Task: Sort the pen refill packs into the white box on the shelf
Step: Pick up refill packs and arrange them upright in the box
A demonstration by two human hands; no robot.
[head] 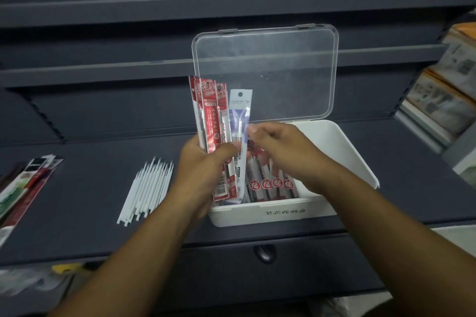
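Observation:
A white box [345, 152] stands open on the dark shelf, its clear lid [265, 69] tilted up behind it. Several refill packs with red round labels [270, 184] lie inside. My left hand [203, 165] grips an upright bundle of red refill packs [210, 110] over the box's left edge. A blue-and-white refill pack [240, 110] stands at the bundle's right side. My right hand [283, 152] pinches that pack's edge with thumb and fingers, hovering above the box.
A row of loose white refill tubes [148, 188] lies on the shelf [90, 201] left of the box. More packs [20, 188] sit at the far left edge. Stacked paper goods [443, 95] fill the right side. A drawer handle [264, 252] is below.

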